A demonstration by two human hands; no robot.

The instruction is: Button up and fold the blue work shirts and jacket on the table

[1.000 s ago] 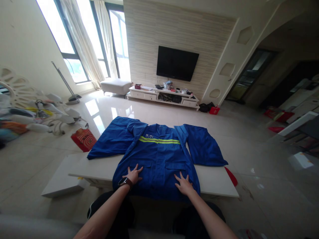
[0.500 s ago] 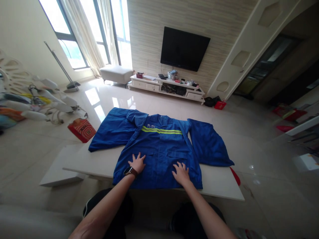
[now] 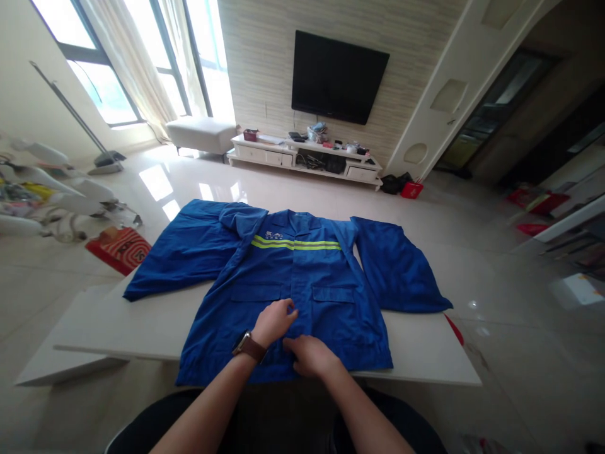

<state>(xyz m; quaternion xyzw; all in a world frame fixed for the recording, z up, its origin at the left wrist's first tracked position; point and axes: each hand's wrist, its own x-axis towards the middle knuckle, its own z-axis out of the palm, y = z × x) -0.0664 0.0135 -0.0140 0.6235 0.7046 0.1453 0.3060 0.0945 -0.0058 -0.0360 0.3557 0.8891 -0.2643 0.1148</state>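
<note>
A blue work jacket (image 3: pixel 265 265) lies front up on a white table, its sleeves spread to both sides. A yellow-green reflective stripe crosses its chest, with white lettering above. My left hand (image 3: pixel 275 321), with a brown-strapped watch on the wrist, is closed at the front placket between the two flap pockets. Lower down, close to the hem, my right hand (image 3: pixel 312 356) has its fingers pinched on the same placket. The left fingertips are partly hidden.
Bare white tabletop (image 3: pixel 428 340) shows beside the jacket. A red paper bag (image 3: pixel 118 250) stands beyond the table's left side. Across the floor are a low TV cabinet (image 3: pixel 265 153), a wall-mounted television (image 3: pixel 338 75) and a pale bench (image 3: pixel 201 133).
Both hands have moved inward from lying spread on the jacket's lower sides to its middle front, and their fingers have closed. The view has shifted slightly.
</note>
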